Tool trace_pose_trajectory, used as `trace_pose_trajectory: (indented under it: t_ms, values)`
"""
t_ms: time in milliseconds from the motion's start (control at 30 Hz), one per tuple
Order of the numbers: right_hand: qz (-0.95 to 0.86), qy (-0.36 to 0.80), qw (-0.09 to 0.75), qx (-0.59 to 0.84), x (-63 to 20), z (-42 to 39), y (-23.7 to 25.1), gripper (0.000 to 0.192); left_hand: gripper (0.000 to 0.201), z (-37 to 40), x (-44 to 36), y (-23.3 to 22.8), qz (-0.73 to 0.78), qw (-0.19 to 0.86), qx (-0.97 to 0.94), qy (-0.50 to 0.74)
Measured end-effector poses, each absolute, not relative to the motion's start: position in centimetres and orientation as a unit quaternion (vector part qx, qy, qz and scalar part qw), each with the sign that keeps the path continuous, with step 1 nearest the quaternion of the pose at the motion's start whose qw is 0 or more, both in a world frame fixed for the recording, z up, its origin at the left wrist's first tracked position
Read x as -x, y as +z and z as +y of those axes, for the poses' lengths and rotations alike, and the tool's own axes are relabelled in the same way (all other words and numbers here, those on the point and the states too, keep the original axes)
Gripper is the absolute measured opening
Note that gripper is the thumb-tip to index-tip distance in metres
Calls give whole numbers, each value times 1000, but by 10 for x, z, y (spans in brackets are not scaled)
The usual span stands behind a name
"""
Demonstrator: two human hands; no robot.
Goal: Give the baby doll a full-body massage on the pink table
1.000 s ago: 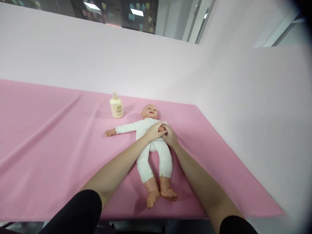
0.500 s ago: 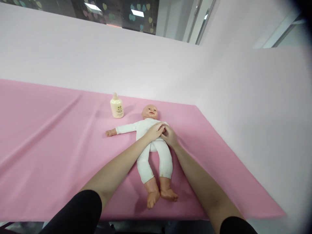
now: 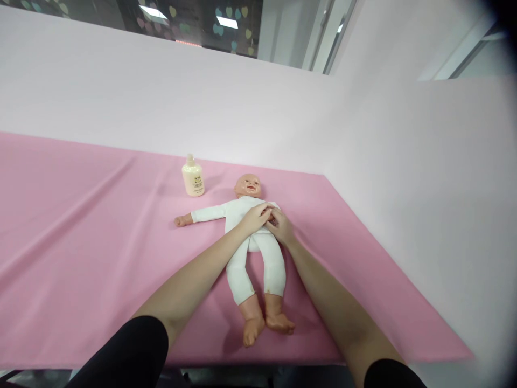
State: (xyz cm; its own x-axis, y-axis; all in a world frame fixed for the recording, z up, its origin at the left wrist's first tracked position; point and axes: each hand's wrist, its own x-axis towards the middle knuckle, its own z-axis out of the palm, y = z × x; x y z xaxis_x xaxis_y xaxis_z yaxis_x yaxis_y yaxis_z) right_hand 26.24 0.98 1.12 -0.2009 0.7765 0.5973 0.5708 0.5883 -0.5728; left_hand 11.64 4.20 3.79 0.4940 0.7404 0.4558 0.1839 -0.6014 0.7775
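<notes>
Doll [image 3: 254, 242] lay supine on pink tabletop [image 3: 81, 242], mid-right. L hand [image 3: 254, 218] and R hand [image 3: 281, 227] met over its chest, fingers pressed together around doll's own hand. Vs 1 s ago: barely shifted, so rubbing continued. Bottle [image 3: 193, 176] stood near head.

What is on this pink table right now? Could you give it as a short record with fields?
surface: pink cloth-covered table
main thing: plastic baby doll in white clothes, lying face up
left hand: resting on the doll's chest
right hand: on the doll's chest, fingertips meeting the left hand
nearby: cream plastic lotion bottle, upright, beside the doll's head, untouched
</notes>
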Motion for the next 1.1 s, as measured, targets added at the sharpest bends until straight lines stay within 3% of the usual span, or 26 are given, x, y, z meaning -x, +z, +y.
trace_pose_trajectory:
  t_ms: [200,1100]
  values:
    - [-769,107,441,450,-264,11,9,38,35,44,-116,36,301,314,-806,401]
    - [-761,110,484,418,-267,20,1,46,54,40,-114,39,297,304,-826,370]
